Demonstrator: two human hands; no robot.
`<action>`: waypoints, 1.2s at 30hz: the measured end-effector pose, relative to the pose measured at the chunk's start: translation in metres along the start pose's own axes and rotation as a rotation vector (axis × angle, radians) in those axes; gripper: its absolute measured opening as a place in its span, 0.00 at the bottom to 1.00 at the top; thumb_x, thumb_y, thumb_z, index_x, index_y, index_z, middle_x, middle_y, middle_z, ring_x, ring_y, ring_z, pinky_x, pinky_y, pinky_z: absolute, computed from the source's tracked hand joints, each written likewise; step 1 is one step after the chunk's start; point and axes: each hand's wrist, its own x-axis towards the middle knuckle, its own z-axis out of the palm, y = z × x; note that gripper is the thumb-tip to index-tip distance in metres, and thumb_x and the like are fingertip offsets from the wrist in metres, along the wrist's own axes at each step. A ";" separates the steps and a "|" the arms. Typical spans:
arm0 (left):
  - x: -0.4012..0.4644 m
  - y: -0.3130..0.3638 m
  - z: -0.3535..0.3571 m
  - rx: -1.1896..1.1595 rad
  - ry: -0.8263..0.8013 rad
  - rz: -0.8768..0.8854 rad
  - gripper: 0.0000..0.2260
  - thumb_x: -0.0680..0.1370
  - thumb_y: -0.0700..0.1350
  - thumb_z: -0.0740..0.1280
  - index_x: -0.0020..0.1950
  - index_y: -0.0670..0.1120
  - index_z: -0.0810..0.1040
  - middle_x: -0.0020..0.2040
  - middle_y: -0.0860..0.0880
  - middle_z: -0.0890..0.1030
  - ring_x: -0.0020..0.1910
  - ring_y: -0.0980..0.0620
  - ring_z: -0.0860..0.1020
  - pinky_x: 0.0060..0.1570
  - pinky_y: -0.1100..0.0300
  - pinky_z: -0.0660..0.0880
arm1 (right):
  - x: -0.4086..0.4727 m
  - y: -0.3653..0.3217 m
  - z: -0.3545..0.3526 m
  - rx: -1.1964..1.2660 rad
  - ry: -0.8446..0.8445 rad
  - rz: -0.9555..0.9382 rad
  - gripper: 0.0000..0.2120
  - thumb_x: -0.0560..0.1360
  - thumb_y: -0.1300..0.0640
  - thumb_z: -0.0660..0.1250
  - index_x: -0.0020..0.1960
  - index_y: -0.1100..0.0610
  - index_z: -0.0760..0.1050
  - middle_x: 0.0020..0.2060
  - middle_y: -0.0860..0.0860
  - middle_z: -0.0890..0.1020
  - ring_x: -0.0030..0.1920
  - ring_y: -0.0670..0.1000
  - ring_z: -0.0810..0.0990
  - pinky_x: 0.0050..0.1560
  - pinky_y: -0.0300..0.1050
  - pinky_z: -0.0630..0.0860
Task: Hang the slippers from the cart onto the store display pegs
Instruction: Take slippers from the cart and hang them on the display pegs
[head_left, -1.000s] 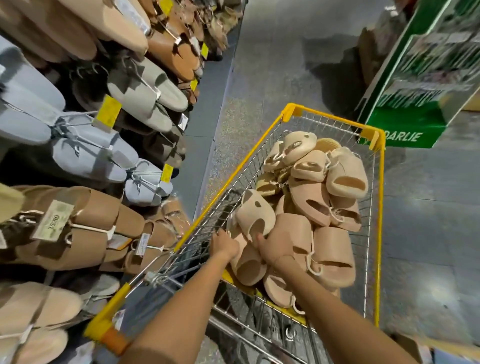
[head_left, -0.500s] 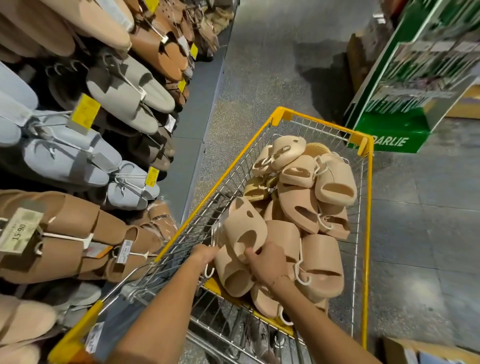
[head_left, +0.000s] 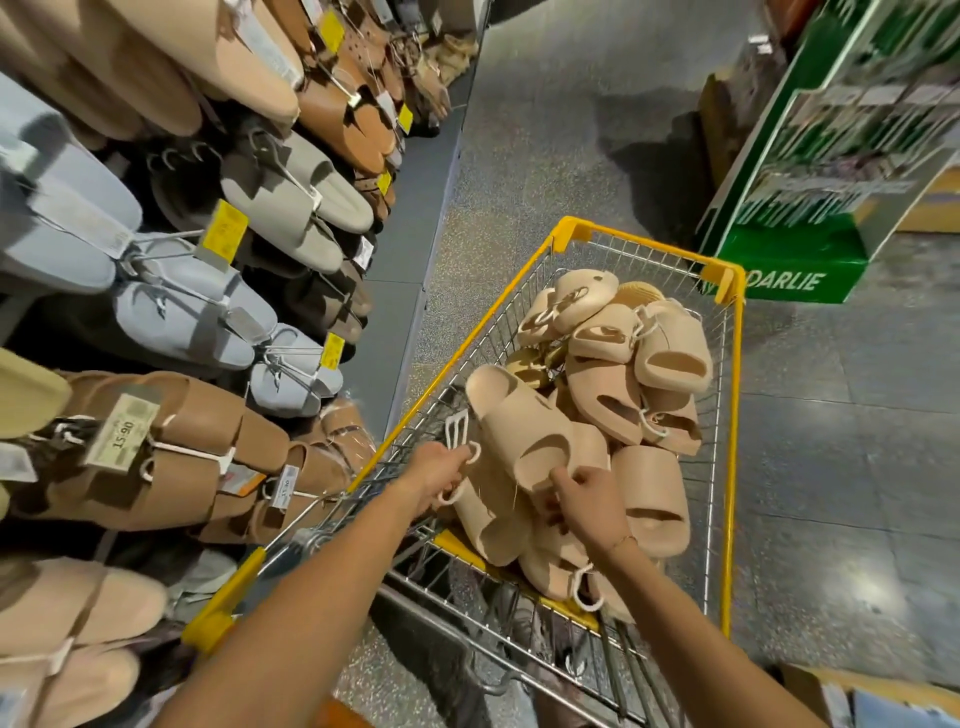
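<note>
From the head view, the left hand (head_left: 441, 470) has its fingers curled round the white plastic hanger (head_left: 457, 431) of a beige pair of slippers (head_left: 519, 431) raised just above the pile in the yellow wire cart (head_left: 732, 415); the hanger sticks up past the knuckles, the slippers just to their right. The right hand (head_left: 587, 504) pinches the lower edge of the same pair, fingertips (head_left: 558, 475) on the strap; the display rack (head_left: 171, 322) of hung slippers stands left of the cart.
</note>
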 end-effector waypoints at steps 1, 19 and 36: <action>-0.003 0.004 0.001 -0.025 0.005 0.025 0.12 0.74 0.51 0.71 0.42 0.42 0.79 0.37 0.44 0.80 0.33 0.49 0.75 0.35 0.58 0.71 | -0.005 -0.001 -0.003 0.041 0.006 0.002 0.20 0.79 0.54 0.63 0.31 0.61 0.76 0.27 0.55 0.83 0.28 0.55 0.81 0.30 0.48 0.78; -0.040 0.016 0.028 -0.646 0.066 0.020 0.13 0.79 0.36 0.70 0.61 0.40 0.73 0.36 0.43 0.84 0.29 0.52 0.77 0.32 0.59 0.76 | -0.025 0.006 -0.012 0.424 -0.063 0.116 0.11 0.78 0.61 0.61 0.40 0.65 0.76 0.31 0.59 0.81 0.29 0.52 0.75 0.28 0.43 0.71; -0.045 0.053 0.005 -0.778 0.161 0.016 0.05 0.80 0.40 0.68 0.52 0.38 0.77 0.31 0.46 0.75 0.22 0.54 0.70 0.22 0.63 0.67 | -0.056 -0.001 -0.008 0.419 -0.236 0.069 0.10 0.80 0.62 0.62 0.40 0.62 0.73 0.30 0.56 0.77 0.29 0.50 0.73 0.29 0.40 0.69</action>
